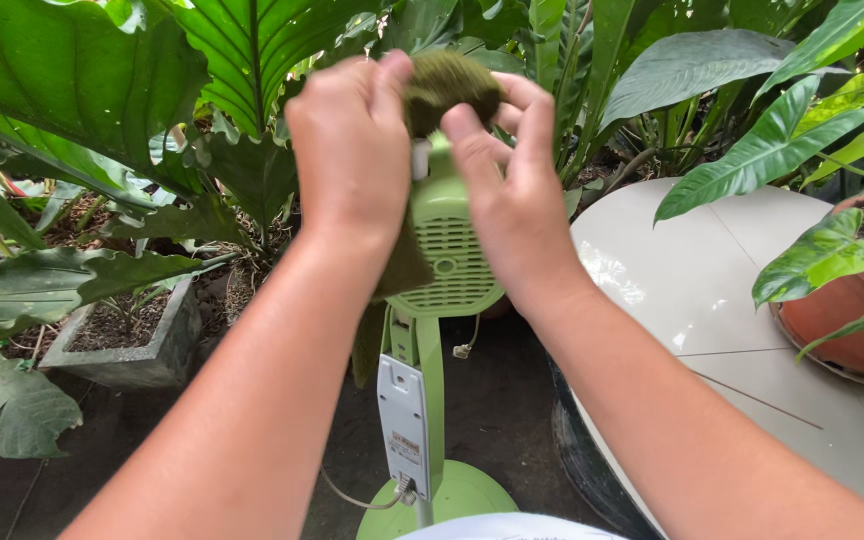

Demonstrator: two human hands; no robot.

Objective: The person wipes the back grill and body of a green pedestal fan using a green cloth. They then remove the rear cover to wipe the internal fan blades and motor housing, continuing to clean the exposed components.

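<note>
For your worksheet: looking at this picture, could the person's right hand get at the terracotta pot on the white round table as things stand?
Probably yes. The right hand is busy with the dark green cloth at the fan, but bare table lies between it and the terracotta pot, with only leaves overhanging.

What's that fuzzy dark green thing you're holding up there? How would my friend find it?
Start at the pale green fan stand rising in the middle, in front of the big leafy plants. Follow it up to the ribbed motor housing; the left hand and right hand pinch the cloth on top. It is the only dark, mossy, fuzzy thing there.
</note>
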